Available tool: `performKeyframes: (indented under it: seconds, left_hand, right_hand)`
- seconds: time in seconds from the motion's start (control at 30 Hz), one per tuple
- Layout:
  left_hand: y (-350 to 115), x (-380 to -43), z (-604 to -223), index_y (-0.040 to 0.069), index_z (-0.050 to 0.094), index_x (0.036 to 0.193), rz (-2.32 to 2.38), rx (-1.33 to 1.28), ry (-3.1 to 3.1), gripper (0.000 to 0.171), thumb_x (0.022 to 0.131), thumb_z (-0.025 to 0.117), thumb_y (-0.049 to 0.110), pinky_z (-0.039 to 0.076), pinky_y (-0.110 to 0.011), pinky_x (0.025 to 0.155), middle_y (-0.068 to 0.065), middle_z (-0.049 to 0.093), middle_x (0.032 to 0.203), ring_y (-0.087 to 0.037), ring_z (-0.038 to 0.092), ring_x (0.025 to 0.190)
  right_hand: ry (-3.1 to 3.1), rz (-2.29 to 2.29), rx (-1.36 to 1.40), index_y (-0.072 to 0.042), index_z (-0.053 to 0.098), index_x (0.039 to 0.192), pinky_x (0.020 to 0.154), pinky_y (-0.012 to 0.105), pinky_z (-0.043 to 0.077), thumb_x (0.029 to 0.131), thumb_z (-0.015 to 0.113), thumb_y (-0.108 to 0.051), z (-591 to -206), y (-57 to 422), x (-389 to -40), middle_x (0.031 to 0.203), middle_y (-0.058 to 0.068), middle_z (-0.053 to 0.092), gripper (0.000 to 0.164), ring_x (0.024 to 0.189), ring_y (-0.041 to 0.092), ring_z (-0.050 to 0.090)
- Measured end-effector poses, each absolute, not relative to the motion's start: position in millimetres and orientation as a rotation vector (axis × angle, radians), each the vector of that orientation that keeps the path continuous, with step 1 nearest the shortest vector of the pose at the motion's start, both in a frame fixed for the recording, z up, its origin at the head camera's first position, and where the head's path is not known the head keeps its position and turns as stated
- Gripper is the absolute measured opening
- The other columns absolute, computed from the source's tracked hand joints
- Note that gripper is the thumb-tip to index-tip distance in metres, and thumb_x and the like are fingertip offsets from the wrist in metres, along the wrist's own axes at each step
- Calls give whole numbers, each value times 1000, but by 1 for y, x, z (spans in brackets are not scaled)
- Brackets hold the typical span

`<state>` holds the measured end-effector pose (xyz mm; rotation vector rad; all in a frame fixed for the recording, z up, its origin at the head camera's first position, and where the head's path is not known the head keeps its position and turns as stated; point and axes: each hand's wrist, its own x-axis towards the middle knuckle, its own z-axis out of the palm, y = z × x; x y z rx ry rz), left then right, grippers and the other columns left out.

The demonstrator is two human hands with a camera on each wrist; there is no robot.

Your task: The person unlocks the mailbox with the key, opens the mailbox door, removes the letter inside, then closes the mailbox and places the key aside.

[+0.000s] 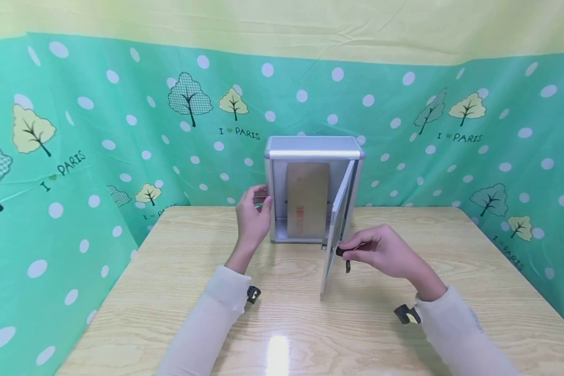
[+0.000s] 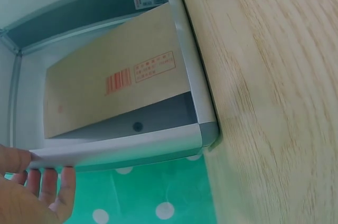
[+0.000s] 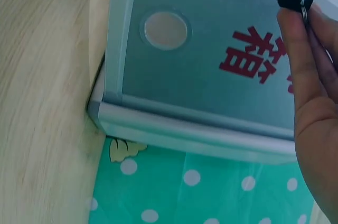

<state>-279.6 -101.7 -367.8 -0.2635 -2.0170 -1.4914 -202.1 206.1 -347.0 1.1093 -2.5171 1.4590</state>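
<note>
gripping the left rim of a silver cabinet (image 1: pixel 315 147) with the thumb at the opening and the fingers bent round the outer side, the left hand (image 1: pixel 255 218) steadies there, while the right hand (image 1: pixel 386 253) pinches a black-headed key (image 1: pixel 340 251) at the outer face of the door (image 1: pixel 337 224), which stands swung open (whether a blade sits in the lock, i cannot tell). upright inside the cabinet is a brown cardboard piece (image 1: pixel 308 190) with red print; the cabinet stands on a wooden table (image 1: pixel 169 287), before a green, white-dotted curtain (image 1: pixel 310 112) printed with trees.
</note>
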Motion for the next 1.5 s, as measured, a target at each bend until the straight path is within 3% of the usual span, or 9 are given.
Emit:
performKeyframes:
  seconds: [0.6, 0.87, 1.2, 1.5]
  left_hand:
    - [-103, -281, -373, -1, 61, 128, -1497, -265, -2020, 31, 98, 67, 2, 62, -42, 86, -16, 65, 116, -31, 67, 103]
    - [-103, -280, -372, -3, 61, 128, -1496, -273, -2012, 32, 97, 67, 0, 62, -46, 85, -18, 66, 116, -33, 68, 102]
    - [-98, -278, -371, -4, 62, 122, -1425, -257, -1944, 29, 95, 68, -2, 62, -38, 87, -18, 65, 109, -31, 67, 99]
    - [-79, -273, -370, -6, 66, 108, -1063, -500, -1861, 13, 96, 64, -4, 59, -32, 85, -16, 68, 98, -28, 66, 91]
  right_hand:
    - [-2559, 1589, 1184, 0, 76, 103, 71, 29, 64, 91, 73, 5, -345, 251, -208, 95, 11, 77, 14, 82, 14, 74]
    - [-2601, 1599, 1149, -4, 78, 101, 70, 32, 64, 91, 73, 4, -343, 264, -210, 94, 7, 78, 14, 80, 15, 73]
    - [-2613, 1617, 1143, -4, 78, 101, 72, 32, 64, 91, 73, 4, -342, 267, -211, 94, 9, 77, 13, 80, 17, 73]
    - [-2605, 1580, 1153, -5, 77, 100, 69, 29, 63, 91, 72, 5, -340, 269, -212, 92, 9, 77, 14, 79, 16, 71]
